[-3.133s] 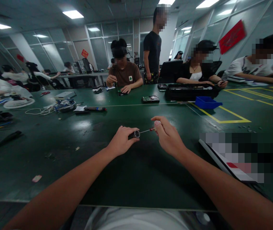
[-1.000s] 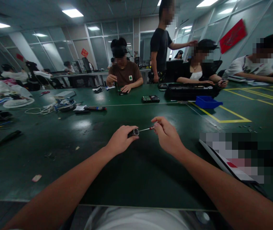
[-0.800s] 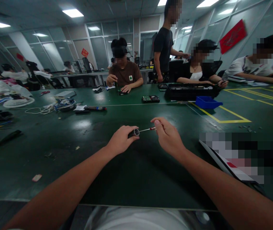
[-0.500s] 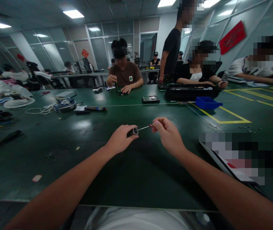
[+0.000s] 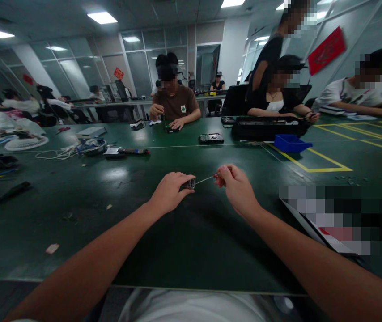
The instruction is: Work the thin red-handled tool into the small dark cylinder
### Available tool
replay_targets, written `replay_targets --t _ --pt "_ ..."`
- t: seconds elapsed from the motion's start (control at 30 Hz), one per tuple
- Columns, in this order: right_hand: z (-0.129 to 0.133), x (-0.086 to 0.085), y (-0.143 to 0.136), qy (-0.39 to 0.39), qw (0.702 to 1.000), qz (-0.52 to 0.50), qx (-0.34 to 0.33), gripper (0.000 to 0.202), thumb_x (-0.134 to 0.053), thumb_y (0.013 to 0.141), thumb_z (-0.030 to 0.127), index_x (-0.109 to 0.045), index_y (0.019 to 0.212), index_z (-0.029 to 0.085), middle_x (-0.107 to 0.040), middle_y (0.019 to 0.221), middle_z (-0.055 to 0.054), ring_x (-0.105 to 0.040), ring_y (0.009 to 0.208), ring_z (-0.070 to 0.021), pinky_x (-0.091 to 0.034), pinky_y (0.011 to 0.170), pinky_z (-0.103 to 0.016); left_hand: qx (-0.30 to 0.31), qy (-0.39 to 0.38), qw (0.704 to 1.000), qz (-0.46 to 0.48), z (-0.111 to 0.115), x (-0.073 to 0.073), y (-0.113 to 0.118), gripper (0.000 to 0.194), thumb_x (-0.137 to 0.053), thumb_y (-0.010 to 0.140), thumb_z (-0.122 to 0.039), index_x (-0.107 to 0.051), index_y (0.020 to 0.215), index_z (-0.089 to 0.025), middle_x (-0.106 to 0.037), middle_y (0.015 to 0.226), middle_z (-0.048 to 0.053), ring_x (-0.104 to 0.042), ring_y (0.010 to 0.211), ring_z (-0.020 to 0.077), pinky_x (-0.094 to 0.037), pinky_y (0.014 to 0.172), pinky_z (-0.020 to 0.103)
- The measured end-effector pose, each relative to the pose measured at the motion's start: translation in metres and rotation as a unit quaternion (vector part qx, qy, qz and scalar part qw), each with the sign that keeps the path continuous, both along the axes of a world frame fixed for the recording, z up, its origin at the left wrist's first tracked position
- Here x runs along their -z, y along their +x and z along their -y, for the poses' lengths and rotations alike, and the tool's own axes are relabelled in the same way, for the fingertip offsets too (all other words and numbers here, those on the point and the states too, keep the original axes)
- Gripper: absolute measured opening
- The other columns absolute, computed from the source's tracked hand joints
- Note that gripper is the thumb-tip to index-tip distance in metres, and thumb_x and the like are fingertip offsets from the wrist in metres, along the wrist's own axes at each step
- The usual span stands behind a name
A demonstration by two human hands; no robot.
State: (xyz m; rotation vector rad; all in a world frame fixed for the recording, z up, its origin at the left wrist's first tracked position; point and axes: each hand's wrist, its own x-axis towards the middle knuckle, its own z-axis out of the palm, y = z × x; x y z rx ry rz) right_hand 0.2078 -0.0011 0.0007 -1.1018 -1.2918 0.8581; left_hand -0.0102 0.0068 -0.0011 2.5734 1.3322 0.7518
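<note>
Screwdriver (image 5: 203, 180) in right hand (image 5: 236, 185), dark cylinder (image 5: 189, 184) in left hand (image 5: 170, 192), no legible writing.

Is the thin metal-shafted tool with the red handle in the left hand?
No, the right hand holds the tool by its handle, while the left hand grips a dark cylinder with a pale rim.

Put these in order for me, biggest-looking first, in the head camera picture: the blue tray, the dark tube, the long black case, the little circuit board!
1. Long black case
2. Blue tray
3. Little circuit board
4. Dark tube, counting only what shows outside the left hand
</note>
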Motion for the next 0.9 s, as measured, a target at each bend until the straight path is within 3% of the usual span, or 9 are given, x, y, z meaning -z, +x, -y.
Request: replay_targets --t 0.2,0.6,0.9 --pt "0.006 -0.0051 -0.0011 0.02 0.999 0.048 -0.014 0.024 -0.053 0.094 0.042 -0.06 0.087 0.021 -0.063 0.071 -0.001 -0.06 0.066 -0.0169 -0.047 0.064 -0.033 -0.008 0.004 1.0 0.013 0.0021 -0.0012 0.0002 0.04 -0.072 0.089 -0.027 -0.065 0.128 -0.024 -0.069 0.118 0.006 -0.059 0.109 0.0237 -0.046 0.097 0.041" --pt "0.0059 -0.0031 -0.0026 0.009 1.0 0.02 -0.017 0.023 -0.053 0.094 0.041 -0.06 0.087 0.021 -0.064 0.071 -0.001 -0.061 0.065 -0.0169 -0.048 0.064 -0.033 -0.018 -0.011 0.999 0.049 0.0018 -0.0039 0.0005 0.039 -0.072 0.088 -0.021 -0.066 0.126 -0.022 -0.068 0.12 0.006 -0.059 0.114 0.0226 -0.045 0.102 0.041" --pt "0.0065 -0.0044 -0.0017 0.042 0.999 0.017 -0.007 0.025 -0.051 0.096 0.044 -0.06 0.089 0.021 -0.064 0.073 -0.001 -0.06 0.065 -0.0165 -0.048 0.064 -0.033 -0.032 -0.032 0.997 0.055 0.0015 -0.0007 0.0007 0.041 -0.073 0.089 -0.029 -0.065 0.128 -0.023 -0.071 0.113 0.004 -0.061 0.104 0.0223 -0.047 0.093 0.038"
